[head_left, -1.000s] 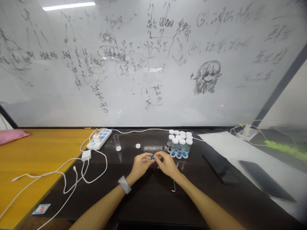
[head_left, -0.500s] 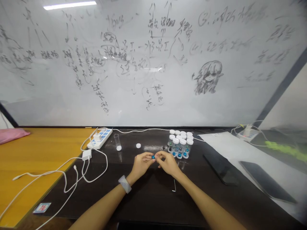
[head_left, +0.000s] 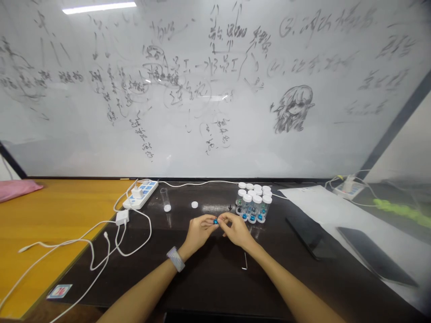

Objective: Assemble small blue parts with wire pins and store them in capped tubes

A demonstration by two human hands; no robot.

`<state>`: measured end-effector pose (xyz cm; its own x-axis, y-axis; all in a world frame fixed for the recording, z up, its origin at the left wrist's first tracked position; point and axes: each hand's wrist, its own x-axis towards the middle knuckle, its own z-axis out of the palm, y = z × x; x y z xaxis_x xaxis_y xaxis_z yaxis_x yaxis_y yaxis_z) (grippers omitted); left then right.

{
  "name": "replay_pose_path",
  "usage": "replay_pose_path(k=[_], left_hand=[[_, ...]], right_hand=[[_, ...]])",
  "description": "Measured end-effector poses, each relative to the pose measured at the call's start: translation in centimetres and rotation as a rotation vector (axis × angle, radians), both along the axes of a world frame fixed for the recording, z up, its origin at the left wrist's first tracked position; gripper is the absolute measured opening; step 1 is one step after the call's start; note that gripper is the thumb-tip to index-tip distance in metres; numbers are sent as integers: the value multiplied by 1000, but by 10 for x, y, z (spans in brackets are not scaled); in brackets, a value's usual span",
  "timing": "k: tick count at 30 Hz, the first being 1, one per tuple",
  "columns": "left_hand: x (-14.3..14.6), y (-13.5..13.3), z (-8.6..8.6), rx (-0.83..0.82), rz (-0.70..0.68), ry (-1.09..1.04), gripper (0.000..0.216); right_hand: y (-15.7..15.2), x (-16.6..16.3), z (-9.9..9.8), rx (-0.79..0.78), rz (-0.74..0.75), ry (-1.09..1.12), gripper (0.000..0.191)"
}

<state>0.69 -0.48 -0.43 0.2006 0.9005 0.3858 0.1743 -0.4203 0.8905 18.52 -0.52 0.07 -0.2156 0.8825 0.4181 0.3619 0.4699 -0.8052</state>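
Over the dark table, my left hand and my right hand meet fingertip to fingertip. Between them is a small shiny blue part, pinched by both; its exact kind is too small to make out. Past my right hand stands a cluster of clear tubes with white caps, several with blue pieces inside. An open clear tube stands behind and left of my hands, and a loose white cap lies nearer to them. Below my right wrist lies a thin L-shaped hex key.
A small black piece lies behind my hands. White cables and a power strip occupy the left. On the right are a black phone-like slab, a grey one and a white sheet. A whiteboard rises behind.
Both hands stay in nearly the same place, with the blue part still pinched between them. Only tiny finger movement shows, and slightly more of the blue part is visible.
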Motion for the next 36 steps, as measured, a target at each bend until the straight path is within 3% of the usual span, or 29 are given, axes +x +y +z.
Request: replay_pose_path(k=[10, 17, 26, 36], left_hand=[[1, 1, -2, -16, 10, -39, 24], [1, 1, 0, -14, 16, -45, 23], [1, 1, -3, -16, 26, -52, 22], [2, 6, -9, -64, -15, -83, 26]], right_hand=[[-3, -9, -3, -99, -38, 131, 27], [-4, -12, -6, -84, -69, 132, 30], [-6, -3, 0, 294, -82, -225, 23], [-7, -3, -1, 443, -88, -520, 23]])
